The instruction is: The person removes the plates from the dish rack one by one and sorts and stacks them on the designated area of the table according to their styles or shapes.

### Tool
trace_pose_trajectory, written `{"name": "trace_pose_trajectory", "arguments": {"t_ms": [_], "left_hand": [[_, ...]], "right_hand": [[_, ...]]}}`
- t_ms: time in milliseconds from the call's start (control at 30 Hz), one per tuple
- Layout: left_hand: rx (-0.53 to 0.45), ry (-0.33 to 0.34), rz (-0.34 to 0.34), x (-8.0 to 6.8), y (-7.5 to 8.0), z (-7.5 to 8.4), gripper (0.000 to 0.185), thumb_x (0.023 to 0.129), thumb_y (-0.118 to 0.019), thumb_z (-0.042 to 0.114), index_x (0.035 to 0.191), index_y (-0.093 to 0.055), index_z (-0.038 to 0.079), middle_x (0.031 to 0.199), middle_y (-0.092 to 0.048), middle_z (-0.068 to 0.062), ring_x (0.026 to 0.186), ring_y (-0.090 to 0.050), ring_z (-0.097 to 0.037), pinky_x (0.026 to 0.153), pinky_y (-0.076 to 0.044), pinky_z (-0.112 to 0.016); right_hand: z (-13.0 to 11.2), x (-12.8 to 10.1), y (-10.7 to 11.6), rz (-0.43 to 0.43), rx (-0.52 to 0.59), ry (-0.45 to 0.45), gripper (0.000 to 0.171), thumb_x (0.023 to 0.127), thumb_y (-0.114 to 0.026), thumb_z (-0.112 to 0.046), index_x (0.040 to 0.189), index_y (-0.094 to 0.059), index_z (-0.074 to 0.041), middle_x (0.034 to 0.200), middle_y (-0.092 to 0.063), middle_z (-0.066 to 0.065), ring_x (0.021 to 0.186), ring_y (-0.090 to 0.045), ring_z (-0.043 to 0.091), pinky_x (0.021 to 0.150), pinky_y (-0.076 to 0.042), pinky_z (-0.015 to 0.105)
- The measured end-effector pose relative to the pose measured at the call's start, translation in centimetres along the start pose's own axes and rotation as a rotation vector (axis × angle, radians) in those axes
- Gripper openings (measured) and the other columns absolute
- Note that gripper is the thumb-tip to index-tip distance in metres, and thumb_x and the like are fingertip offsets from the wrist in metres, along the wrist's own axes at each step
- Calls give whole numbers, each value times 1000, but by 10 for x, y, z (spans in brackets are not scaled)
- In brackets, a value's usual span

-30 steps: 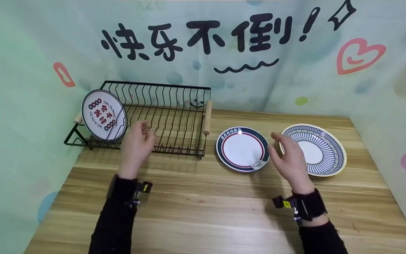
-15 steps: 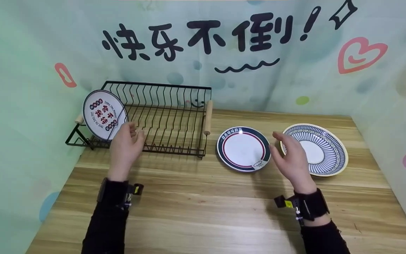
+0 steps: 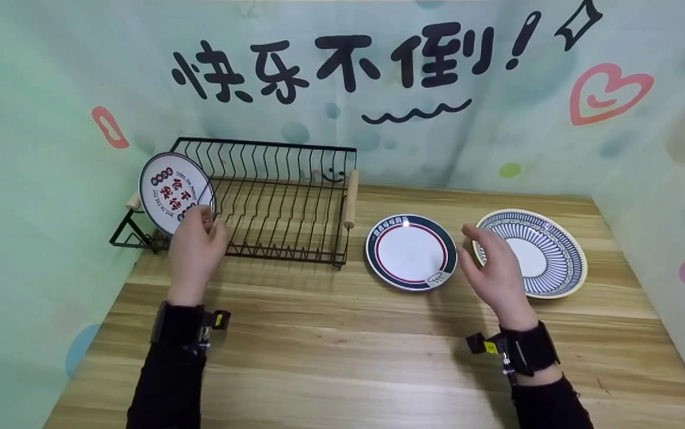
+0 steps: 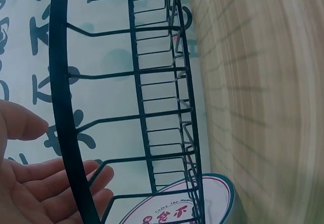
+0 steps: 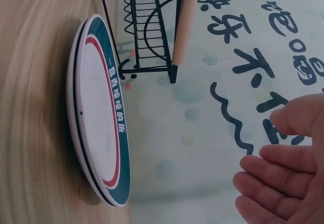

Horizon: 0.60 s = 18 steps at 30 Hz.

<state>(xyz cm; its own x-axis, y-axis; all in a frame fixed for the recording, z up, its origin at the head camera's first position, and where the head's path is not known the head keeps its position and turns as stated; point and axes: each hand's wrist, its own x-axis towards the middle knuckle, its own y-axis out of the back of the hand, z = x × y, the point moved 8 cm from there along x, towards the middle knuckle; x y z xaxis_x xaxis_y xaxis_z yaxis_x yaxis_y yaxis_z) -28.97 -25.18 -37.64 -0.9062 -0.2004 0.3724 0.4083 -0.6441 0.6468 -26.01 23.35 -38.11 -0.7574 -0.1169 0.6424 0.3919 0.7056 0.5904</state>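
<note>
A white plate with red lettering [image 3: 167,185] stands tilted at the left end of the black wire dish rack [image 3: 283,179]. My left hand [image 3: 193,250] is in front of that plate and overlaps its lower edge in the head view. In the left wrist view, the thumb and fingers are apart by the rack's front bar, with nothing held. A green-rimmed plate [image 3: 411,253] lies flat on the table right of the rack. Between it and the blue-patterned oval dish [image 3: 548,256] hovers my right hand [image 3: 494,271], fingers relaxed and holding nothing. It hides the dish's left part.
Wooden handles [image 3: 351,199] stick out at the rack's ends. The wooden table [image 3: 342,357] is bounded by printed cloth [image 3: 414,143] at the back and on both sides.
My left hand has moved left along the rack's front, from the wire slots to the lettered plate. The right hand has hardly moved, and the plates and the dish stay where they were.
</note>
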Motion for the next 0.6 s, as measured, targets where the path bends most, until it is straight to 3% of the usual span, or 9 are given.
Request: {"name": "trace_pose_trajectory", "arguments": {"t_ms": [600], "left_hand": [[72, 27, 51, 10, 32, -15, 42, 97, -55, 16, 128, -50, -13, 121, -59, -31, 108, -58, -45, 94, -47, -56]], "right_hand": [[8, -9, -4, -36, -28, 13, 40, 83, -74, -1, 121, -62, 8, 116, -65, 24, 110, -58, 41, 99, -43, 49]]}}
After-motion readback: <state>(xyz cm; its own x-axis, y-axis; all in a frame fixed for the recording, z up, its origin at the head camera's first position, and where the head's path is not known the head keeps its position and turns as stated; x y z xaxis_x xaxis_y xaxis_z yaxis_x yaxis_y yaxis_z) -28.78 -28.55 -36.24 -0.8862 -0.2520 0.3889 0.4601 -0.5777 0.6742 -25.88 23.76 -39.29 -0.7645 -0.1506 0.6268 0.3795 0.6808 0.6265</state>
